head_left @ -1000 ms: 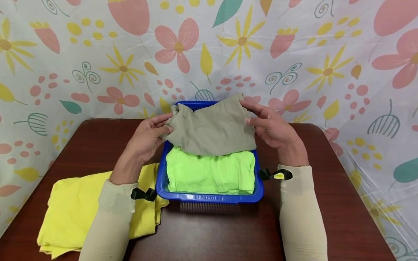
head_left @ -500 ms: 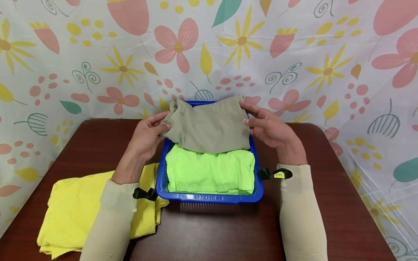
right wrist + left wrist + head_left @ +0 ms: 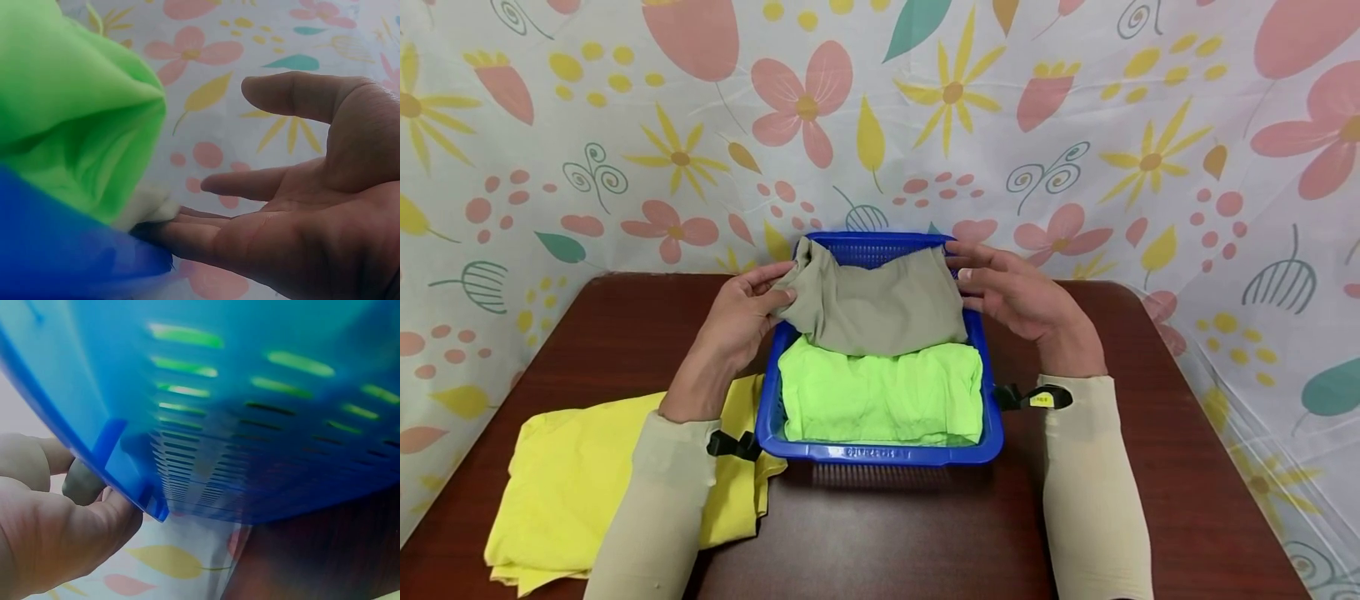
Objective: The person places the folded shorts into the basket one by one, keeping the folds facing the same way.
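A folded grey-beige cloth (image 3: 887,304) lies across the back half of a blue plastic basket (image 3: 880,454). In front of it, inside the basket, sits a folded neon green cloth (image 3: 880,396). My left hand (image 3: 737,308) pinches the grey cloth's left end between thumb and fingers, over the basket's left rim; the left wrist view shows a bit of grey cloth (image 3: 81,482) in that pinch. At the right rim my right hand (image 3: 1022,296) has its thumb apart from its fingers. In the right wrist view those fingers (image 3: 194,240) reach to the cloth's edge, with nothing pinched.
A folded yellow cloth (image 3: 572,483) lies on the dark wooden table (image 3: 865,533) left of the basket, partly under the left forearm. A flower-printed white curtain (image 3: 880,125) hangs right behind the table's back edge.
The grey cloth's right end has dropped lower into the basket, baring more of the back rim. My right hand's pinch on it has come apart. The left hand keeps its hold.
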